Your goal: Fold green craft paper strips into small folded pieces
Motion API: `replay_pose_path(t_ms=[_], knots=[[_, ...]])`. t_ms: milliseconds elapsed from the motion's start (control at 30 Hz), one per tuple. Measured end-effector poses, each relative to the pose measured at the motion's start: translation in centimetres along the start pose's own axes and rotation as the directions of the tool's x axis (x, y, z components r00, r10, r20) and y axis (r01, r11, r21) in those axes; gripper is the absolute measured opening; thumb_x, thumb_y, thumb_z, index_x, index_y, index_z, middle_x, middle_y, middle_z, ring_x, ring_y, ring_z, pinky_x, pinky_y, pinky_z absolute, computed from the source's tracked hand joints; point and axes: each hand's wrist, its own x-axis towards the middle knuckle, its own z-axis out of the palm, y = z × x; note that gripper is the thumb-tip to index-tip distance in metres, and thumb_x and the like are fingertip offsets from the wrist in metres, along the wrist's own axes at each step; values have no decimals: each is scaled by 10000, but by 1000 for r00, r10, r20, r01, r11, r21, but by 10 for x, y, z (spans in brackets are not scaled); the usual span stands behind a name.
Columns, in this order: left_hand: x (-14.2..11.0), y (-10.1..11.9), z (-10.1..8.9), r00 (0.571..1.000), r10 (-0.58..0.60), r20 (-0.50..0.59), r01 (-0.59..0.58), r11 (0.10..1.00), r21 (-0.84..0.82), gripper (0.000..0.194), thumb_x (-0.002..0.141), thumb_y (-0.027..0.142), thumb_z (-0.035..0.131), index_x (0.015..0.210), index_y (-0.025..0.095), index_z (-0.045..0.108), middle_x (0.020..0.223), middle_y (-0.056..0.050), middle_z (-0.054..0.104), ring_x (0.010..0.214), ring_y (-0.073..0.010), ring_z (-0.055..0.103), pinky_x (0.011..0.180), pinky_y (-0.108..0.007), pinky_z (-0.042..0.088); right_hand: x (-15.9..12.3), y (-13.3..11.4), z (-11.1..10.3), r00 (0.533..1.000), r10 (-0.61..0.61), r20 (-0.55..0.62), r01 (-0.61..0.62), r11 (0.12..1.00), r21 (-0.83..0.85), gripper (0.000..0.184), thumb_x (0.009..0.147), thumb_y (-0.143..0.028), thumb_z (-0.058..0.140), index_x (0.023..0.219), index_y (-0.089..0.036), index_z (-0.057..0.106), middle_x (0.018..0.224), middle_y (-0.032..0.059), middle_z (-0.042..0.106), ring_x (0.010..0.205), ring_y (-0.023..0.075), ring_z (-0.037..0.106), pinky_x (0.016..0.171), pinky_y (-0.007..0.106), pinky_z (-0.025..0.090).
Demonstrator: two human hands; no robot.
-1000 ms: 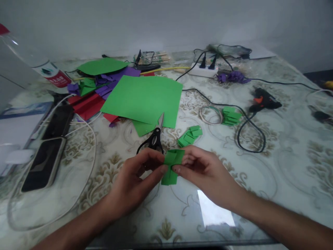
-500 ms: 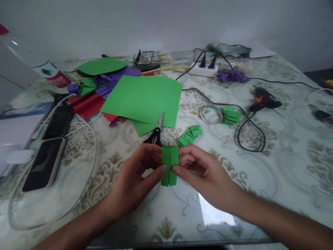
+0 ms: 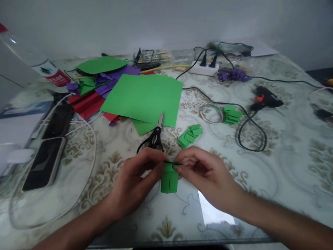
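Observation:
A small green paper piece [image 3: 169,180] hangs between my two hands, its lower end split by a slit. Its upper part is bent over, partly hidden by fingers. My left hand [image 3: 144,172] pinches the upper left corner between thumb and forefinger. On the other side, my right hand [image 3: 199,170] pinches the upper right corner the same way. Just beyond my left hand lie black-handled scissors [image 3: 155,134], blades pointing away. Behind my right hand is a small stack of slit green paper pieces [image 3: 190,135].
A large green sheet [image 3: 145,99] lies over red and purple paper. To the right are a hot glue gun [image 3: 265,98] with its cord, a roll of tape [image 3: 212,114] and more cut green pieces [image 3: 231,114]. Phones [image 3: 44,164], a white cable and a bottle [image 3: 48,71] stand left.
The top of the green paper piece, upright and flat before, is now folded over by both hands. My fingers have moved slightly, showing more of the scissors' handles.

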Motion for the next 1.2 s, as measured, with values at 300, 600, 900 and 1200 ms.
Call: replay_pose_path(t_ms=[300,600,900,1200], knots=[[-1,2,-4,998,31,45,-33,998,46,170,990,165,624,987,272,756,886,8,762,770,-131,691,674,-209,543,8,-9,-6,976,147,159,-189,936,297,47,923,-236,708,960,-223,734,835,-3,755,759,136,734,731,256,628],[-1,6,-9,945,310,106,-326,921,214,296,949,39,597,1090,266,725,1012,-39,747,866,-164,728,736,-272,570,6,-6,-3,991,115,70,-128,962,240,183,839,-308,845,978,-215,771,806,3,772,730,126,726,665,222,595],[-7,0,-4,979,200,38,-203,955,216,341,958,157,665,1272,283,621,1076,-36,753,937,-181,734,815,-292,616,-1,-5,0,990,-108,-87,103,993,-54,86,878,-204,787,959,-231,786,823,8,799,733,155,752,678,257,620],[-1,7,-1,953,298,-44,-255,877,407,119,930,226,748,1031,280,717,867,25,808,696,-154,756,680,-255,631,-3,-4,0,986,-152,-71,145,984,-100,141,888,-233,789,1026,-249,765,909,7,809,816,160,758,776,267,624]])
